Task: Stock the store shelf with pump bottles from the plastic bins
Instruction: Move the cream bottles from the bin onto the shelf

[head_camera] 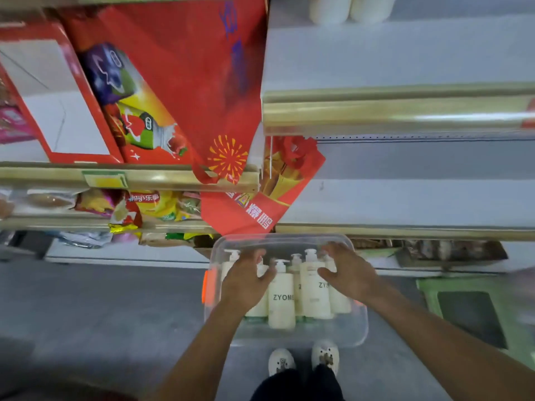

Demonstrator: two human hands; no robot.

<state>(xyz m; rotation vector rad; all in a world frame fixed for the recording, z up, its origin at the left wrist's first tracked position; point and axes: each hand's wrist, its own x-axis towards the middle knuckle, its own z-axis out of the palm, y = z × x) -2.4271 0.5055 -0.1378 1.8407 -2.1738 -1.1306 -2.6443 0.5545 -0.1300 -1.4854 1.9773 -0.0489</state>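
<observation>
A clear plastic bin (pixel 286 328) sits on the floor by the person's white shoes (pixel 304 360), full of cream pump bottles (pixel 281 296) (some say ZYOM), and the left hand (pixel 246 280) and right hand (pixel 348 273) reach in with fingers spread apart, holding nothing.

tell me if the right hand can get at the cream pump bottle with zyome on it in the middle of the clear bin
Probably yes. The right hand hovers over the clear plastic bin, which has no lid on, and the cream pump bottle stands just to its left with its pump head uncovered.
</observation>
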